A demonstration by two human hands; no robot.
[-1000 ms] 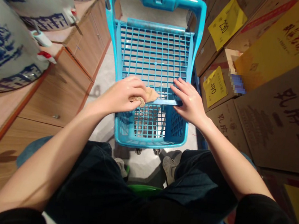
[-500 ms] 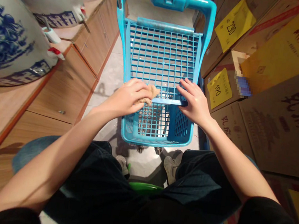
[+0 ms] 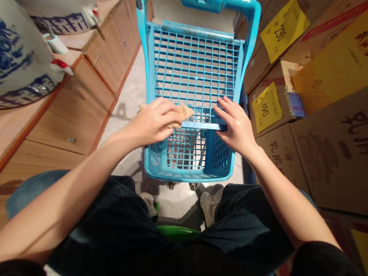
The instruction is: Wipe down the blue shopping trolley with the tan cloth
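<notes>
A blue plastic shopping cart (image 3: 148,84) with grid walls stands in front of me between my feet. My left hand (image 3: 157,119) is closed on a tan cloth (image 3: 185,110) and presses it against the left part of the cart's near crossbar (image 3: 202,125). Some cloth pokes out on both sides of that hand. At the crossbar's right end rests my right hand (image 3: 237,124), its fingers apart and stretched over the grid, the thumb on the near side. The hand hides that end of the bar.
Large blue-and-white ceramic jars (image 3: 9,54) with taps line a wooden cabinet (image 3: 71,101) on the left. Stacked cardboard boxes (image 3: 329,160) with yellow price signs (image 3: 267,107) rise on the right. Something green (image 3: 177,232) shows beneath me.
The whole view has shifted slightly, so the cart appears a little farther left. More cloth now shows at the left side of my left hand. My right hand stays at the bar.
</notes>
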